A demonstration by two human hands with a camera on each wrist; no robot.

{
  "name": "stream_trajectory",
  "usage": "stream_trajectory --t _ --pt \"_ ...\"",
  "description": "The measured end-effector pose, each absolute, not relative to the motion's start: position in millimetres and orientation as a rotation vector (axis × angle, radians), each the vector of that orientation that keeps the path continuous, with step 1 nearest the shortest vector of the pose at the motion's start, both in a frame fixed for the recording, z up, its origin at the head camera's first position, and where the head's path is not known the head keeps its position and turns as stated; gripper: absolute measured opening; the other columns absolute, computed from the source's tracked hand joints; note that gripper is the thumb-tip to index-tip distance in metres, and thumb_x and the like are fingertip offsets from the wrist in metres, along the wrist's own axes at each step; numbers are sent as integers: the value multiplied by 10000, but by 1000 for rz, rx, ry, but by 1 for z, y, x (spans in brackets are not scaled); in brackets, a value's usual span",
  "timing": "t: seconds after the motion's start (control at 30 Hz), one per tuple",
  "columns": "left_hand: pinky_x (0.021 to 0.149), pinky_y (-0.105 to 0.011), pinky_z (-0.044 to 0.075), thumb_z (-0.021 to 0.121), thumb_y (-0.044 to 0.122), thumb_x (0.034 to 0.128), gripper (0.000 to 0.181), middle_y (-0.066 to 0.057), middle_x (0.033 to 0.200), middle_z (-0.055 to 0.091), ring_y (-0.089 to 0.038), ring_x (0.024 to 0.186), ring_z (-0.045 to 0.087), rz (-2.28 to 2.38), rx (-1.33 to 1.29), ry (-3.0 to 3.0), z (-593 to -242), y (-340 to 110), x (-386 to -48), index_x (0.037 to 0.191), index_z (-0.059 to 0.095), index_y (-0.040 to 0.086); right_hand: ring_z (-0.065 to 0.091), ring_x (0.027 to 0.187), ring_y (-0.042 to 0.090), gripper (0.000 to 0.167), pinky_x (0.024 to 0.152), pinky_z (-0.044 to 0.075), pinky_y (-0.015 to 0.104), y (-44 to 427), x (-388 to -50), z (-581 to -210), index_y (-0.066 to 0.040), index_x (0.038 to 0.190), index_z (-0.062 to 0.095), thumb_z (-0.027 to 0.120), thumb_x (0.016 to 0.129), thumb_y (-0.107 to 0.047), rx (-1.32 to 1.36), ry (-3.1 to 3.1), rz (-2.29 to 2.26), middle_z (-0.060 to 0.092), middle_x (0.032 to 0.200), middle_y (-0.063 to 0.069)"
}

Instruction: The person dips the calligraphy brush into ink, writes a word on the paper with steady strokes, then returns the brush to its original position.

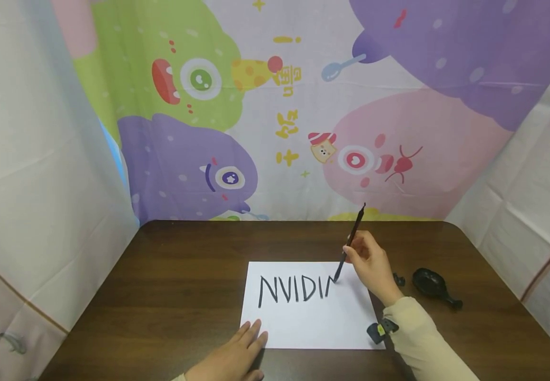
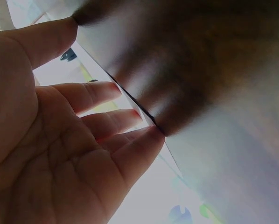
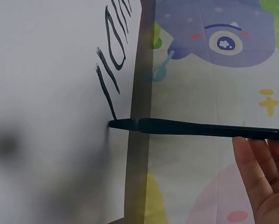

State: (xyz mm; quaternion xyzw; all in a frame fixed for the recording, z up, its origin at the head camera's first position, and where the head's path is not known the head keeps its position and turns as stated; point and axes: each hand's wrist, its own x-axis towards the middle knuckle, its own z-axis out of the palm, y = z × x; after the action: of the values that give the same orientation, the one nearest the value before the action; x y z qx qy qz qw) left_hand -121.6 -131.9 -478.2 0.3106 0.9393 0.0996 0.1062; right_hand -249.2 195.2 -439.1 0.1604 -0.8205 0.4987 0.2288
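Note:
A white sheet of paper (image 1: 313, 328) lies on the dark wooden table (image 1: 184, 275), with the black brushed letters "NVIDI" and a further slanted stroke across its upper half. My right hand (image 1: 372, 264) pinches the dark shaft of a writing brush (image 1: 353, 232) between thumb and fingers. Tilted, the brush touches its tip to the paper at that last stroke; the right wrist view also shows the brush (image 3: 186, 127) meeting the sheet. At the lower left corner of the paper, my left hand (image 1: 234, 352) rests with fingers extended, fingertips on the edge.
Right of the paper sits a black spoon-shaped dish (image 1: 429, 284) with a short handle. A small black object (image 1: 399, 279) is partly hidden behind my right wrist. Behind the table hangs a cartoon-printed curtain (image 1: 289, 185), with pale cloth (image 1: 42, 132) at the sides.

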Motion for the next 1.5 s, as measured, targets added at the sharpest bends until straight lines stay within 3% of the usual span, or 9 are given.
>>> stream_trajectory --t 0.17,0.4,1.03,1.43,1.5 --pt "1059 -553 432 623 403 902 678 -213 1543 378 -425 1415 365 301 922 2766 -479 -132 -122 1454 451 47 630 716 222 253 645 602 280 201 -251 -443 -51 1123 559 668 898 -11 456 -2284 1366 602 855 114" --pt "1057 -549 437 622 410 902 670 -215 1533 394 -423 1406 381 292 934 2776 -481 -132 -122 1444 465 48 651 741 215 254 652 601 253 204 -247 -440 -77 1131 550 661 908 -28 497 -2337 1370 599 851 97" --pt "1057 -555 435 619 406 905 675 -209 1545 378 -420 1418 363 303 906 2756 -477 -131 -121 1453 453 49 677 731 259 238 644 606 290 211 -232 -433 -56 1102 554 667 898 -9 522 -2422 1359 608 865 117" --pt "1054 -555 438 627 400 905 668 -220 1526 402 -431 1399 388 294 934 2763 -476 -132 -122 1441 465 35 647 682 99 244 626 607 307 215 -228 -432 -40 1102 562 676 889 -8 548 -2428 1352 624 866 119" --pt "1053 -552 440 628 400 904 667 -221 1523 406 -432 1396 392 290 939 2766 -477 -132 -122 1439 467 35 650 668 137 237 618 605 302 211 -223 -425 -17 1091 562 671 883 18 544 -2426 1333 620 853 130"
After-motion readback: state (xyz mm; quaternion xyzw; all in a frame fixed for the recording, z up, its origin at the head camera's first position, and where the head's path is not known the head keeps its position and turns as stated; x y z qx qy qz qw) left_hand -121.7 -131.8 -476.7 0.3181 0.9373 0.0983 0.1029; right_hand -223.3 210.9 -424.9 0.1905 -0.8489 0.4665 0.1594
